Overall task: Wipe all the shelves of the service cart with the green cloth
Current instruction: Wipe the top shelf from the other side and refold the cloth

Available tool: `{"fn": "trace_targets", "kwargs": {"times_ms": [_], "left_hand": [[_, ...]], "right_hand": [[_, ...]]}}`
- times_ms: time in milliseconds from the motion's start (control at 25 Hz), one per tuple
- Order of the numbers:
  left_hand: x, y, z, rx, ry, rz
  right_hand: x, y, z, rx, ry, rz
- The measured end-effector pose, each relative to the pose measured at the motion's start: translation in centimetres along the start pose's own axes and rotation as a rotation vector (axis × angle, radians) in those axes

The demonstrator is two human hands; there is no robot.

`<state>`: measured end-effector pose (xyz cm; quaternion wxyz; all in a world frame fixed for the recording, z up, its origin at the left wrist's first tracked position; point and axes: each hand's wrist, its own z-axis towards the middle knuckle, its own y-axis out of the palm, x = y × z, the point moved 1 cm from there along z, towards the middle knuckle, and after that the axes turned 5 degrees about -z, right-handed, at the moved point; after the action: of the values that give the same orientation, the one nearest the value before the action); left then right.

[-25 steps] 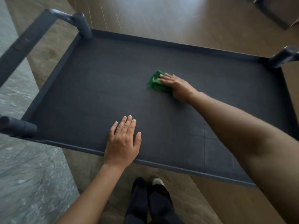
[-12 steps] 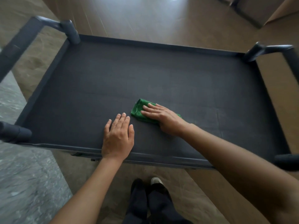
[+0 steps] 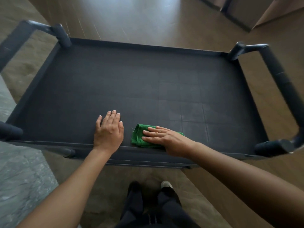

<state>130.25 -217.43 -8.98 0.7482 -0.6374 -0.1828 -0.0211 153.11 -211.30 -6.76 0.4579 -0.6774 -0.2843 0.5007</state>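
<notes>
The dark grey top shelf of the service cart (image 3: 131, 83) fills the middle of the head view, with a raised rim all round. A folded green cloth (image 3: 137, 135) lies on it by the near rim. My right hand (image 3: 166, 137) presses flat on the cloth with straight fingers, covering its right part. Just left of the cloth, my left hand (image 3: 109, 130) rests flat on the bare shelf near the front edge. The lower shelves are hidden under the top one.
Dark tubular handles stand at the cart's ends, the left handle (image 3: 19, 38) and the right handle (image 3: 279, 76). Brown wood floor lies beyond, grey marbled floor (image 3: 19, 170) at the left. My feet (image 3: 151, 191) stand below the near rim. Cardboard boxes (image 3: 271, 12) sit far right.
My right hand has drawn the green cloth from the shelf's middle back toward the near rim. My left hand stays flat on the shelf. The view has shifted to show the whole cart.
</notes>
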Motion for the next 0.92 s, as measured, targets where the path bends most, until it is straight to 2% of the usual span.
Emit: {"fn": "trace_targets", "kwargs": {"times_ms": [200,400,560,720,920], "left_hand": [[3.8,0.6,0.1,0.036,-0.095,-0.068],[10.7,3.1,-0.2,-0.018,-0.022,-0.11],[9.8,3.7,-0.3,-0.031,-0.068,-0.057],[10.3,3.7,-0.3,-0.033,-0.04,-0.022],[10.3,3.6,-0.4,-0.007,-0.035,-0.018]], "right_hand": [[3.2,-1.1,-4.8,-0.054,-0.049,0.003],[4.9,-1.3,-6.7,-0.069,-0.099,-0.011],[5.3,-0.9,-6.2,-0.043,-0.126,-0.007],[6.6,-1.4,-4.8,-0.013,-0.121,0.025],[11.7,-4.5,1.4,0.052,0.051,-0.019]]}}
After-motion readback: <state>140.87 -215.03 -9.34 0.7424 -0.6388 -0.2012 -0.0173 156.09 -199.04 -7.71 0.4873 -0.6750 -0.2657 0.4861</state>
